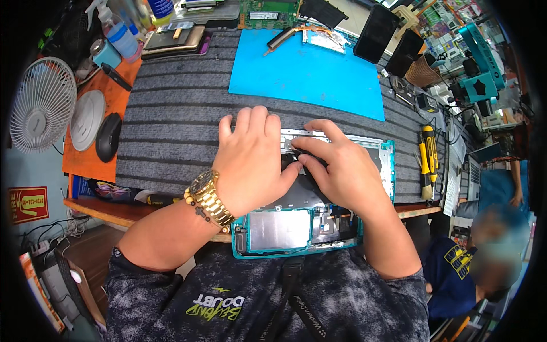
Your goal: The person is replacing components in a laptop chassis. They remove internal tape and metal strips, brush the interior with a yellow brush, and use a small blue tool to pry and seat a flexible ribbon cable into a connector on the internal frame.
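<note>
An opened laptop chassis (pixel 299 194) with a teal rim lies in front of me, its near edge against my shirt. A silver rectangular plate (pixel 279 229) shows in its near part. Across the chassis's left side rests my left hand (pixel 249 157), fingers stretched past the far edge and apart from the thumb, which reaches toward the middle. My right hand (pixel 345 171) bends over the far middle, thumb and index finger closing by a metal bracket (pixel 288 142). Something small and dark is at those fingertips; its kind is hidden.
Beyond the chassis lies a blue mat (pixel 307 74) with a copper heat pipe (pixel 313 31). Yellow screwdrivers (pixel 429 154) and a brush (pixel 427 191) lie right. A mouse (pixel 107 137) and fan (pixel 43 105) stand left. A person (pixel 456 273) sits at lower right.
</note>
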Demonstrator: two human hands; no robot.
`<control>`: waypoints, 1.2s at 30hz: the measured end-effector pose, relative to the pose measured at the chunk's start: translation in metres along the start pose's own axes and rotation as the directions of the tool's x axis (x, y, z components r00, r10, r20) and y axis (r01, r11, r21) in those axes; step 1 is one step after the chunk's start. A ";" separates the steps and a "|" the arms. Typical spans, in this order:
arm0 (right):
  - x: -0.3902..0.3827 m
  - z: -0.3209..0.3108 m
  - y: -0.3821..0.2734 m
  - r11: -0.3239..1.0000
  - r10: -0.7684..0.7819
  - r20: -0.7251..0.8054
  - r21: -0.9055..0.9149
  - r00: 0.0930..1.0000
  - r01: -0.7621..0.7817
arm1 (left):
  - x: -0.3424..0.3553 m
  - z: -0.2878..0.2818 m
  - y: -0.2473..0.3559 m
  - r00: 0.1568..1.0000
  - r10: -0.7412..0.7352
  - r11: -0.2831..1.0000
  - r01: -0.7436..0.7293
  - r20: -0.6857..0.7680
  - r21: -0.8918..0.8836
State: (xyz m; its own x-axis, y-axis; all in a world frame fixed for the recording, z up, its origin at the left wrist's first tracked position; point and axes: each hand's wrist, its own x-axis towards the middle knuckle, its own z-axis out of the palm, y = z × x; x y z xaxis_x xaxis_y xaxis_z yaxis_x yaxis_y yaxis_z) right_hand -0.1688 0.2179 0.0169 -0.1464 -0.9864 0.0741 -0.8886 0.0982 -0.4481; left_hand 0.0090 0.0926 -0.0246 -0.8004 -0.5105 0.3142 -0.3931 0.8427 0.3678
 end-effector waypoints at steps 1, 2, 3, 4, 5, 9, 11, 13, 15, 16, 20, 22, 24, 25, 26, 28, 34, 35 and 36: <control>0.000 0.000 0.000 1.000 -0.006 0.000 0.003 1.000 0.006 | 0.000 0.000 0.000 1.000 -0.003 1.000 0.003 0.000 -0.011; 0.000 0.000 0.001 1.000 -0.012 0.000 0.004 1.000 0.012 | 0.000 0.000 0.000 1.000 -0.004 1.000 0.004 0.004 -0.010; 0.000 0.000 0.001 1.000 -0.018 0.000 0.004 1.000 0.018 | 0.000 0.000 -0.001 1.000 -0.002 1.000 0.002 0.007 0.002; 0.000 0.000 0.001 1.000 -0.018 -0.002 0.001 1.000 0.018 | 0.000 0.000 -0.001 1.000 -0.001 1.000 0.001 0.007 -0.015; 0.000 0.000 0.001 1.000 -0.018 -0.003 -0.001 1.000 0.018 | 0.000 -0.001 -0.001 1.000 0.003 1.000 -0.003 0.006 -0.020; 0.000 0.001 0.000 1.000 -0.006 -0.001 -0.007 1.000 0.006 | 0.000 -0.002 -0.002 1.000 0.020 0.999 -0.020 -0.005 -0.031; 0.000 0.003 -0.002 1.000 0.012 -0.002 -0.017 1.000 -0.012 | 0.000 -0.002 -0.001 1.000 0.015 0.999 -0.014 0.012 -0.034; 0.000 0.004 -0.003 0.999 0.027 0.000 -0.026 1.000 -0.027 | 0.000 -0.002 0.000 1.000 0.014 0.999 -0.014 0.018 -0.032; -0.001 0.004 -0.003 0.999 0.036 0.003 -0.034 0.999 -0.036 | 0.000 -0.003 0.000 0.999 0.010 1.000 -0.010 0.033 -0.024; -0.001 0.005 -0.002 0.999 0.037 0.000 -0.036 0.999 -0.037 | 0.000 -0.003 0.000 0.999 0.015 0.999 -0.014 0.031 -0.036; -0.002 0.009 -0.002 0.998 0.044 -0.021 -0.049 0.999 -0.045 | 0.001 -0.006 0.001 0.994 -0.014 0.998 0.020 0.112 -0.053; -0.002 0.011 -0.002 0.997 0.043 -0.034 -0.059 0.998 -0.045 | 0.001 -0.007 0.001 0.987 -0.031 0.997 0.042 0.158 -0.062; -0.002 0.014 -0.003 0.996 0.036 -0.047 -0.074 0.998 -0.040 | 0.002 -0.008 0.001 0.984 -0.034 0.996 0.047 0.178 -0.070; -0.002 0.015 -0.003 0.996 0.048 -0.046 -0.076 0.998 -0.051 | 0.003 -0.008 0.001 0.985 -0.030 0.997 0.043 0.170 -0.071; -0.002 0.016 -0.004 0.995 0.059 -0.045 -0.077 0.997 -0.063 | 0.003 -0.008 0.000 0.987 -0.026 0.997 0.038 0.160 -0.072; -0.002 0.018 -0.005 0.994 0.073 -0.047 -0.081 0.996 -0.076 | 0.003 -0.007 0.000 0.988 -0.024 0.996 0.036 0.155 -0.076; -0.001 0.017 -0.008 0.992 0.104 -0.054 -0.066 0.993 -0.107 | 0.004 -0.008 -0.001 0.987 -0.018 0.996 0.032 0.163 -0.085; -0.001 0.017 -0.009 0.992 0.108 -0.055 -0.058 0.993 -0.111 | 0.004 -0.008 -0.001 0.986 -0.019 0.996 0.033 0.164 -0.083; 0.000 0.017 -0.010 0.992 0.116 -0.056 -0.051 0.992 -0.119 | 0.004 -0.008 -0.002 0.986 -0.017 0.996 0.031 0.165 -0.078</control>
State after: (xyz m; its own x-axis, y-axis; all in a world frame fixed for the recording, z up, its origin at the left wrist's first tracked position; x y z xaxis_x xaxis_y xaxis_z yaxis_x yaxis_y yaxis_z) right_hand -0.1521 0.2145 0.0061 -0.2724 -0.9595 0.0714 -0.8860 0.2212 -0.4074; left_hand 0.0102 0.0877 -0.0166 -0.8572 -0.4898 0.1591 -0.3807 0.8107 0.4448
